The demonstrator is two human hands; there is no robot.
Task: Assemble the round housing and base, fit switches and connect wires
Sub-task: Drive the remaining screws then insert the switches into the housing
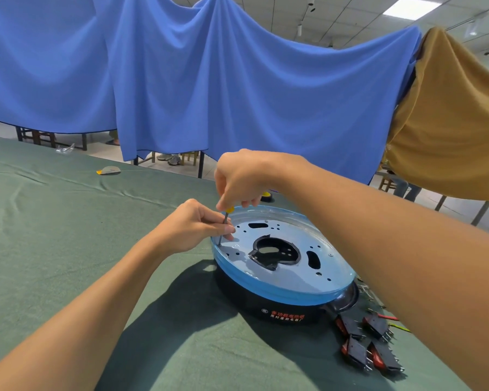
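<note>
On the green cloth-covered table (68, 249) the round black housing (266, 303) could skid, or the yellow-handled screwdriver (224, 221) slip, if pressed aslant; the housing lies flat, blue-filmed metal plate (331, 266) up; the screwdriver stands near upright, tip down at the plate's left rim; the right hand (243, 176) grips its handle, the left hand (192, 227) pinches its shaft.
</note>
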